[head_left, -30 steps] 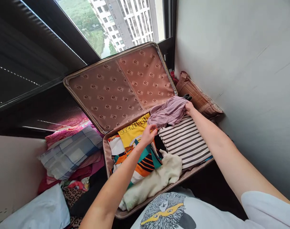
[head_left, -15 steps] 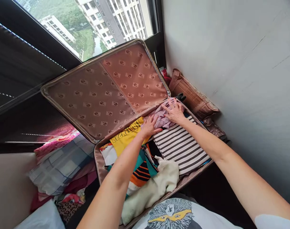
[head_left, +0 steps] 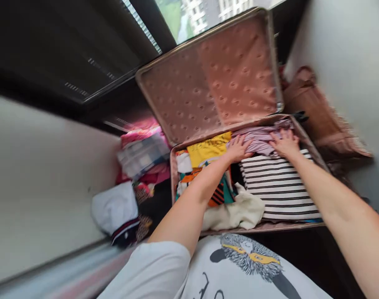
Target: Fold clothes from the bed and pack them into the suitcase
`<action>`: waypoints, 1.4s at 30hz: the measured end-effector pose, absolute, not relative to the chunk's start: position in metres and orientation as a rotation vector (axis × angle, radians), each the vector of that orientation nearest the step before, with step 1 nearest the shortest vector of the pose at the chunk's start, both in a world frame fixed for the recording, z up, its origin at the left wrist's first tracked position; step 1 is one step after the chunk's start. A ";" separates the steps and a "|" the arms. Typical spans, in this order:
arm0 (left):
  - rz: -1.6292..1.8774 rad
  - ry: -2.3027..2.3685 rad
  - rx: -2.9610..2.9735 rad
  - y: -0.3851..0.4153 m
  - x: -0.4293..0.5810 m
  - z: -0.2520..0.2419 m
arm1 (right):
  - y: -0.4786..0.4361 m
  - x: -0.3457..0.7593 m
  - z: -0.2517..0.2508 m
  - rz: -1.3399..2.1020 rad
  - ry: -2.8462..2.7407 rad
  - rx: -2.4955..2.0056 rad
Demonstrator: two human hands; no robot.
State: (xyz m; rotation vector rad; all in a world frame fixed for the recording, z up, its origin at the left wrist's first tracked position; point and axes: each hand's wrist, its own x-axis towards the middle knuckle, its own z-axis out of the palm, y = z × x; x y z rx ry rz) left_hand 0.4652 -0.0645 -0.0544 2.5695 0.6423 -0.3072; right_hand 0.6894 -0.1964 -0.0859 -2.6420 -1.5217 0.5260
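An opened suitcase (head_left: 218, 231) lies in front of me, its base filled with clothes. Both my hands press on a lilac garment (head_left: 257, 139) along the back right of the base. My left hand (head_left: 238, 149) rests at the garment's left end, fingers spread, beside a yellow garment (head_left: 204, 151). Fingers also spread, my right hand (head_left: 285, 144) lies flat near its right end. Below the hands is a folded black-and-white striped garment (head_left: 276, 187). A cream garment (head_left: 235, 211) lies bunched along the front edge. Multicoloured clothing (head_left: 218, 193) is partly hidden under my left forearm.
The lined lid (head_left: 208, 83) stands raised at the back, against the window side. To the left, folded clothes (head_left: 142, 155) are piled up, with a white garment (head_left: 114, 207) in front. A brown bag (head_left: 320, 116) leans by the right wall (head_left: 363, 62).
My view has swung left, so the suitcase appears further right. The lilac garment now lies flatter and more stretched out. My hands are further apart on it.
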 end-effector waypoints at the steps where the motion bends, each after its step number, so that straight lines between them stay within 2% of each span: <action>1: -0.217 0.651 2.566 -0.069 0.455 -0.048 | -0.196 0.691 -0.087 0.527 -1.513 -2.673; 7: 0.497 0.667 2.143 -0.132 0.295 0.020 | -0.189 0.710 -0.105 0.391 -1.574 -2.632; 9: 0.687 0.836 1.890 -0.159 0.218 0.034 | -0.186 0.718 -0.109 0.372 -1.504 -2.634; 11: 0.805 1.220 1.579 -0.178 0.142 0.036 | -0.184 0.720 -0.107 0.308 -1.439 -2.631; 14: 0.789 1.685 1.188 -0.194 0.044 0.021 | -0.185 0.699 -0.086 0.152 -1.394 -2.577; 19: 0.618 2.035 0.845 -0.214 -0.062 -0.029 | -0.188 0.581 -0.026 -0.034 -1.496 -2.325; 24: 0.337 2.214 0.644 -0.224 -0.106 -0.093 | -0.195 0.411 0.016 0.095 -1.850 -1.996; 28: 0.234 2.265 0.759 -0.212 -0.115 -0.125 | -0.203 0.288 0.030 0.298 -2.012 -1.766; 34: 0.247 2.213 0.751 -0.181 -0.130 -0.134 | -0.207 0.173 0.018 0.615 -2.182 -1.538; 42: 0.508 1.709 0.709 -0.173 -0.154 -0.123 | -0.205 0.141 -0.008 0.927 -2.197 -1.513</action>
